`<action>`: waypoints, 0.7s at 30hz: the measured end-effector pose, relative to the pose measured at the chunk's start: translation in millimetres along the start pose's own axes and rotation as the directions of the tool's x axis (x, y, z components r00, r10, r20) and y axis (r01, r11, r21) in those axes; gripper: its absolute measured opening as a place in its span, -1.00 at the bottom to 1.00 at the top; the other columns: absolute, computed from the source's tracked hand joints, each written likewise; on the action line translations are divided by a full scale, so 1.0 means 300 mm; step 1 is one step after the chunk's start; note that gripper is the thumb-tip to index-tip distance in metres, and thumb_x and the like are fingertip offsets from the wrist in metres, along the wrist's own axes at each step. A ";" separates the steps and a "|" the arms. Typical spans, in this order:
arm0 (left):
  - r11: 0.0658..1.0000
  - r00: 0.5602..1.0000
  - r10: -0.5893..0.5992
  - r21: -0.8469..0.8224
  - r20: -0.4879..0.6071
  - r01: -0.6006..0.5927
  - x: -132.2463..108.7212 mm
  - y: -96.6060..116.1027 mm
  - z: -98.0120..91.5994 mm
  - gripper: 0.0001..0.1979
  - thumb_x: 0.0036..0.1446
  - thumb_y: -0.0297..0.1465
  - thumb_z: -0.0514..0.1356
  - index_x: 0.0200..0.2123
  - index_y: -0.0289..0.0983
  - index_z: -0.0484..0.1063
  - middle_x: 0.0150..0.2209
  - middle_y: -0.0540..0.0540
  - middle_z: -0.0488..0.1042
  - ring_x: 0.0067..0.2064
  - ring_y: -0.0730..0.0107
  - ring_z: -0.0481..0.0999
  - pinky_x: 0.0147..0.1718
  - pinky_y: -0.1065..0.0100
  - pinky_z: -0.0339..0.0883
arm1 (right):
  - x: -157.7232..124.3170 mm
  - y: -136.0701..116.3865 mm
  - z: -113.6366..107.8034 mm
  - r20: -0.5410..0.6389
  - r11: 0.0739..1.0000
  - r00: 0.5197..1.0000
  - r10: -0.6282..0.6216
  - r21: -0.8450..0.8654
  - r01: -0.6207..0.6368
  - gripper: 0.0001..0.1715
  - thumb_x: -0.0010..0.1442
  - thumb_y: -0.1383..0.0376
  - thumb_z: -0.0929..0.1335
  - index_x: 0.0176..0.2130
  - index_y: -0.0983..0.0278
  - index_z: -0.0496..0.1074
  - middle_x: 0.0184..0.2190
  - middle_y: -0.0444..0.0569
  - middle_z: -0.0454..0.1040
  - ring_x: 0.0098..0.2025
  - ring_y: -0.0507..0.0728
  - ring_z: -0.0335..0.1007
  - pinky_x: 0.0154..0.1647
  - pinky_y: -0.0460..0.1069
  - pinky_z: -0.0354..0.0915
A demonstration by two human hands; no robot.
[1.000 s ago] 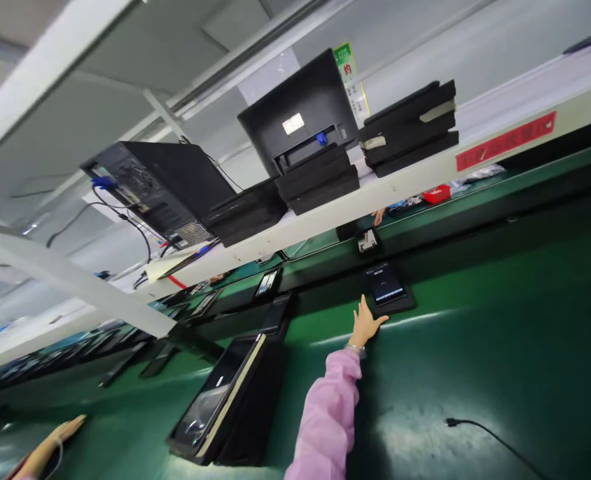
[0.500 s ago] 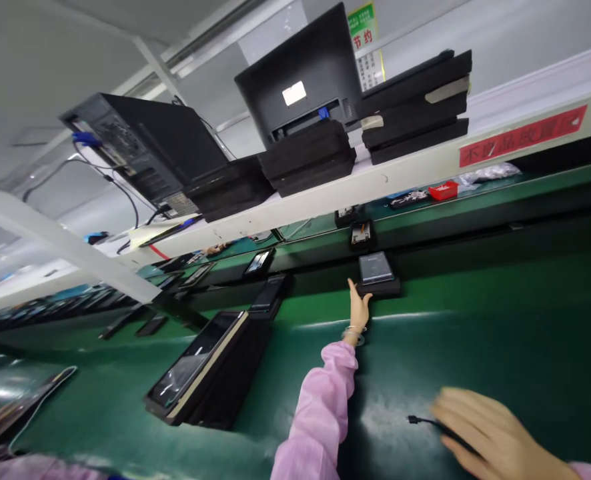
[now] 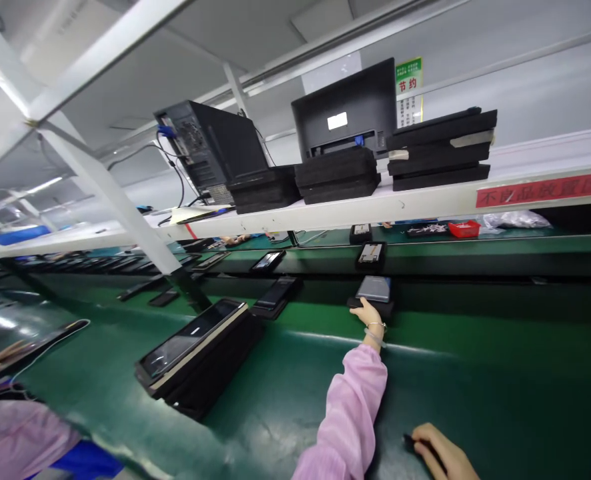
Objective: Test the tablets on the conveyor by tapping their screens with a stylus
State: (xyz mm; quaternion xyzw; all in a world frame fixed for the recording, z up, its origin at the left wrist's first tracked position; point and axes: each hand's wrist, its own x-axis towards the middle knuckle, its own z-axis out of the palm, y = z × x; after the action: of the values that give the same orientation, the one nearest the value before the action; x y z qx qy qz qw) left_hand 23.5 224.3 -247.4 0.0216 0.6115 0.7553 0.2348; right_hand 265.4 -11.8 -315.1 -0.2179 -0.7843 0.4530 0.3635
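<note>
My left hand reaches out to a black foam tray, its fingers closed on the front edge. A grey, flat phone-like device lies on that tray. Low in the view, my right hand pinches a black cable plug just above the green surface. Most of the cable is hidden by the hand. Left of my arm, a dark-screened device rests on a stack of black foam trays. Another dark device sits on its own tray behind that stack.
A green conveyor belt runs across, with more trays behind. Above it, a white shelf carries foam stacks, a monitor and a computer tower. A slanted white post stands left. A co-worker's pink sleeve shows at lower left.
The view has swung and levelled. My left hand has shifted from the tray's left corner to its front edge. My right hand has moved down and left, now pinching the plug end.
</note>
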 end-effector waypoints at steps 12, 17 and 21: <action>0.982 0.909 0.044 0.147 0.415 -0.115 0.147 0.267 -0.394 -0.72 0.44 -0.24 0.26 0.03 -0.33 0.46 -0.07 -0.15 0.52 -0.16 0.22 0.58 -0.14 0.17 0.54 | 0.087 -0.037 -0.178 -0.414 0.848 0.747 0.520 0.356 -0.393 -0.19 -0.04 -0.35 0.57 -0.22 0.29 0.58 -0.44 -0.01 0.43 -0.60 0.07 0.11 -0.61 -0.11 -0.04; 0.960 0.693 -0.155 0.272 0.704 -0.061 0.074 0.238 -0.692 -0.54 0.00 -0.10 0.46 -0.17 -0.31 0.54 -0.32 -0.13 0.57 -0.39 0.18 0.58 -0.44 0.32 0.47 | 0.144 -0.023 -0.214 -0.545 0.879 0.692 0.472 0.350 -0.324 -0.23 0.01 -0.31 0.56 -0.20 0.29 0.59 -0.48 -0.08 0.38 -0.63 0.04 0.02 -0.60 -0.10 -0.10; 0.931 0.566 -0.212 0.341 0.797 -0.131 0.015 0.170 -0.810 -0.45 -0.06 -0.06 0.42 -0.10 -0.33 0.61 -0.23 -0.26 0.62 -0.22 -0.10 0.63 -0.20 0.07 0.57 | 0.171 -0.002 -0.208 -0.523 0.912 0.748 0.408 0.202 -0.356 -0.21 0.06 -0.38 0.49 -0.29 0.29 0.60 -0.43 0.00 0.46 -0.56 0.15 0.23 -0.61 -0.06 0.09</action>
State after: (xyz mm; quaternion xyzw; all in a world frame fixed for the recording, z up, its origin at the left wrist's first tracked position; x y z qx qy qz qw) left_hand -74.9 -3.1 -261.9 0.3989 0.5597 0.5254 0.5016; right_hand 280.4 56.7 -275.1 -0.4788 -0.5623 0.4693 0.4840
